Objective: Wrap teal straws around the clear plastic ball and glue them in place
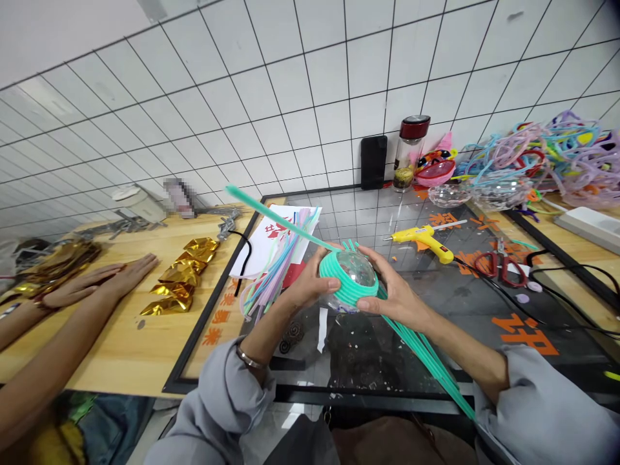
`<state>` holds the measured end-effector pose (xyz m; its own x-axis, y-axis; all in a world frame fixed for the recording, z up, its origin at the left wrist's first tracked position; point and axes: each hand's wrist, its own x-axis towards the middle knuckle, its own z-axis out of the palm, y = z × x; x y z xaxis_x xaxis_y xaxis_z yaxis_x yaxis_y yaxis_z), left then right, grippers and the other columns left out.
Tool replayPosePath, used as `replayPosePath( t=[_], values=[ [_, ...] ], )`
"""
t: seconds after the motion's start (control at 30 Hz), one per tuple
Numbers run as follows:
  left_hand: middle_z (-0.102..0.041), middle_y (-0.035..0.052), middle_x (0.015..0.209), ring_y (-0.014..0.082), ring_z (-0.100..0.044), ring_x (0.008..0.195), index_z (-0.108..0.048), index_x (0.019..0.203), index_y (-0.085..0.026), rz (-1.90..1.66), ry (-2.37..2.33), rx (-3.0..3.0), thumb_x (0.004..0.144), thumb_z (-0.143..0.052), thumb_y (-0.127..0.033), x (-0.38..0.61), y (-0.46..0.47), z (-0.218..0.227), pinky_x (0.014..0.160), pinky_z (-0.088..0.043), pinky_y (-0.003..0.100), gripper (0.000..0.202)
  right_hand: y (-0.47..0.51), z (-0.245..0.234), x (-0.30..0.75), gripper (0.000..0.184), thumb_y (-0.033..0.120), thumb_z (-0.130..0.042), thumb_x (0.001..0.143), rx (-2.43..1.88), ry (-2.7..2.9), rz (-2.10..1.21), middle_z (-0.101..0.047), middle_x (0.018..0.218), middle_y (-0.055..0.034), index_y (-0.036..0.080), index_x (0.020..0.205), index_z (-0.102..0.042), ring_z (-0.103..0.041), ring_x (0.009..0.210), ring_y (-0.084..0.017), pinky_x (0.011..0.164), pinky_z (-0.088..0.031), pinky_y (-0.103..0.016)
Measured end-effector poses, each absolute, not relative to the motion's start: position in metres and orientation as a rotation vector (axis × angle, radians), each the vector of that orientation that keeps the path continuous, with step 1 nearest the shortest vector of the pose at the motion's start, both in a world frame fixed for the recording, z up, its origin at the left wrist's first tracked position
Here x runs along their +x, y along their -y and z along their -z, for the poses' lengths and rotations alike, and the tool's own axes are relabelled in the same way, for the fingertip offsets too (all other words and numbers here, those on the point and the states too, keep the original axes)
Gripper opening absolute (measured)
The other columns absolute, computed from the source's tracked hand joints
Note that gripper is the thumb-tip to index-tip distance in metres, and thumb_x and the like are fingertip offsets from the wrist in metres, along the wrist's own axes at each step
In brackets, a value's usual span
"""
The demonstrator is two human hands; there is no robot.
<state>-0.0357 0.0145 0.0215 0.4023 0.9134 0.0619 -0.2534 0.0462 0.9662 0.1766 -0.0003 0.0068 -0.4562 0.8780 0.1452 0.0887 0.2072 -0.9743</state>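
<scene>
A clear plastic dome (356, 268), wrapped round its side with rows of green pipe cleaner (345, 289), is held up above the glass tabletop. My left hand (312, 284) closes on its left side, thumb pressed on the green rows. On the right side my right hand (392, 292) grips it too, its thumb at the lower front edge. One long green pipe cleaner (281, 220) sticks out to the upper left. Several loose green pipe cleaners (426, 358) run from below my right hand towards my right sleeve. The dome's underside is mostly hidden.
A yellow glue gun (421, 240) and red-handled scissors (501, 268) lie to the right, among black cables. Pastel pipe cleaners (278, 271) rest on paper at left. A phone (373, 161) and bottle (407, 155) stand behind. Another person's hands (116, 278) lie near gold foil (181, 278).
</scene>
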Motion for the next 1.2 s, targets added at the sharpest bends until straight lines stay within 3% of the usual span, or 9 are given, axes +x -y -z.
replayPosePath(
  t=[0.27,0.5,0.8,1.1,1.2],
  values=[
    [-0.067,0.0064,0.108,0.0212,-0.065,0.088,-0.050,0.114,-0.022,-1.031,-0.733,1.110,0.051,-0.090,-0.048,-0.031,-0.013,-0.024,0.067,-0.045,0.026,0.079,-0.001,-0.009,0.177,0.094,0.065,-0.073,0.075,-0.883,1.644,-1.403,-0.047,0.153,-0.0122,0.026,0.152,-0.034,-0.042,0.143,-0.033,0.119,-0.033,-0.054],
    [-0.065,0.0030,0.100,0.0164,-0.062,0.078,-0.049,0.110,-0.021,-1.053,-0.775,1.100,0.052,-0.090,-0.047,-0.023,-0.009,-0.024,0.065,-0.046,0.025,0.076,0.003,-0.012,0.174,0.099,0.069,-0.071,0.073,-0.996,1.671,-1.327,-0.042,0.157,-0.0121,0.025,0.153,-0.033,-0.037,0.146,-0.035,0.119,-0.032,-0.055],
    [-0.061,-0.0022,0.088,0.0140,-0.060,0.073,-0.048,0.108,-0.022,-1.059,-0.819,1.029,0.050,-0.091,-0.049,-0.017,-0.005,-0.023,0.065,-0.048,0.025,0.078,0.003,-0.007,0.170,0.099,0.065,-0.076,0.067,-1.093,1.595,-1.234,-0.049,0.151,-0.0134,0.022,0.148,-0.039,-0.043,0.141,-0.036,0.118,-0.032,-0.056],
    [-0.061,-0.0014,0.088,0.0139,-0.060,0.073,-0.047,0.115,-0.023,-1.044,-0.743,1.088,0.046,-0.089,-0.067,-0.020,-0.010,-0.017,0.065,-0.048,0.025,0.092,0.002,-0.007,0.171,0.096,0.069,-0.074,0.066,-1.092,1.608,-1.150,-0.053,0.145,-0.0124,0.023,0.144,-0.044,-0.041,0.141,-0.038,0.116,-0.033,-0.056],
    [-0.060,-0.0016,0.089,0.0144,-0.059,0.076,-0.047,0.113,-0.022,-1.033,-0.727,1.119,0.041,-0.091,-0.065,-0.023,-0.012,-0.017,0.066,-0.047,0.025,0.095,0.002,-0.007,0.172,0.092,0.069,-0.073,0.068,-1.085,1.624,-1.121,-0.054,0.144,-0.0112,0.024,0.144,-0.045,-0.042,0.140,-0.037,0.116,-0.033,-0.056]
  ],
)
